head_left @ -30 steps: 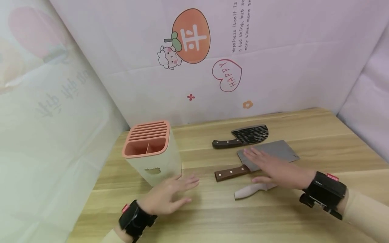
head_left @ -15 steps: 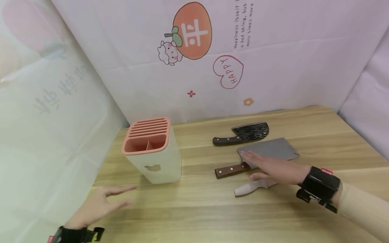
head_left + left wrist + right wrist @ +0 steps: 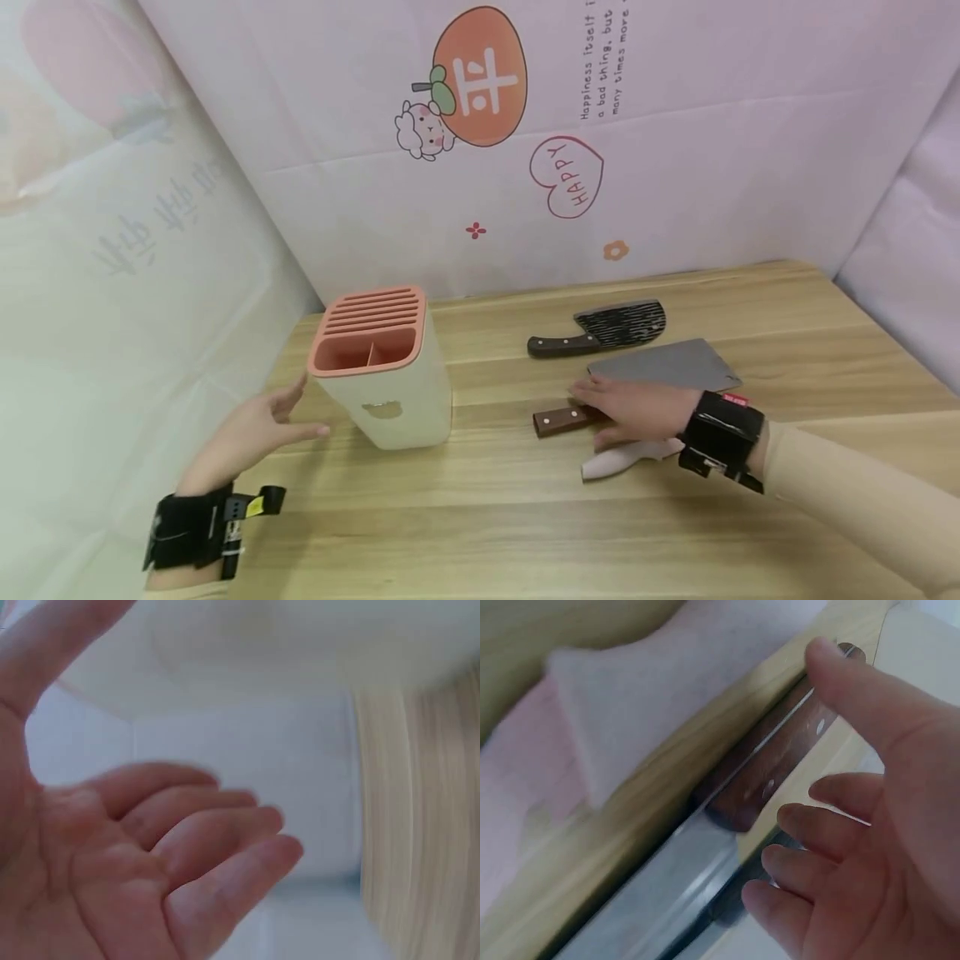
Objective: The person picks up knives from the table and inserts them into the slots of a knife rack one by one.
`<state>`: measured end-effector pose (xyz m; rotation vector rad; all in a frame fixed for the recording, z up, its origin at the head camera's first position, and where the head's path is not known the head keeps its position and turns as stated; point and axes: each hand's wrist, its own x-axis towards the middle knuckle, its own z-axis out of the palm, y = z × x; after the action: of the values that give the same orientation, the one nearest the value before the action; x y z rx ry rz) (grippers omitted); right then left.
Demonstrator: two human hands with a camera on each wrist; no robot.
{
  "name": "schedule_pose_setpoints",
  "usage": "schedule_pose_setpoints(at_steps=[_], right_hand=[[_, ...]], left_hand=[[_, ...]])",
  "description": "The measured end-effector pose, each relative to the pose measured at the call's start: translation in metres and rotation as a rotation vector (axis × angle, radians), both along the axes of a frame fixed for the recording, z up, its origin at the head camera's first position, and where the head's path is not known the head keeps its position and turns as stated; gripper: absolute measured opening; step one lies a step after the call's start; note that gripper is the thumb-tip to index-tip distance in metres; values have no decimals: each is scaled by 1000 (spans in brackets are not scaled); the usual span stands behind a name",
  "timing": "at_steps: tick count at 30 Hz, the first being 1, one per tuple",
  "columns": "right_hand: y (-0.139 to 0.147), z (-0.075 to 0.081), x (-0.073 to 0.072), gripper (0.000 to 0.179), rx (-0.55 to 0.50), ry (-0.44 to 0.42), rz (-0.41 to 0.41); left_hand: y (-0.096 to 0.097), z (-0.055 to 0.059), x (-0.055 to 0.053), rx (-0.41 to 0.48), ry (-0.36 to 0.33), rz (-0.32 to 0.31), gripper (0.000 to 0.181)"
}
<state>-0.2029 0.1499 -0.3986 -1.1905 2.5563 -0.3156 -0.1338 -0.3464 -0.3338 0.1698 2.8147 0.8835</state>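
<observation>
My right hand hovers over the middle cleaver, at the joint of its brown riveted handle and broad grey blade. In the right wrist view, the thumb and loosely bent fingers stand either side of that wooden handle, with a gap between. Just in front lies a small knife with a pale handle. My left hand is beside the left side of a white knife block with a pink slotted top, thumb and fingers spread. Its palm holds nothing.
Behind the middle cleaver lies another cleaver with a dark, streaked blade and black handle. The wooden table meets a printed cloth backdrop at the back and left.
My left hand has moved from in front of the knife block out to its left side. The right hand has shifted left and lower, from over the blade toward the cleaver's handle.
</observation>
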Motion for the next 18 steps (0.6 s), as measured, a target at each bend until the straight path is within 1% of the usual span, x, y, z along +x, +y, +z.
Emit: schedule_pose_setpoints(at_steps=[2,4,6,7,10,13,15,18], right_hand=[[-6,-2,-2,62,9,14,9],[-11,-3,-3,53,9,17,6],[-15,-5,-5,46,1,14,-5],[-16,-6,-6,44,-4,10,-14],[-18,-7,-8,43,-20,8,-30],[-19,-11,-10,41,-21,32,-40],[-20,-14,-11,36,-24,50,-45],[-21,-16,-13,29,-43,70,-52]], left_hand=[[13,-4,-4,147,27,7,94],[25,-11,-8,337,66,26,90],[38,-20,-11,519,112,59,85],[43,-26,-12,597,134,74,83],[58,-40,-13,786,189,113,75],[67,-50,-14,915,244,145,69],[70,-54,-14,975,281,176,66],[71,-57,-15,990,331,216,60]])
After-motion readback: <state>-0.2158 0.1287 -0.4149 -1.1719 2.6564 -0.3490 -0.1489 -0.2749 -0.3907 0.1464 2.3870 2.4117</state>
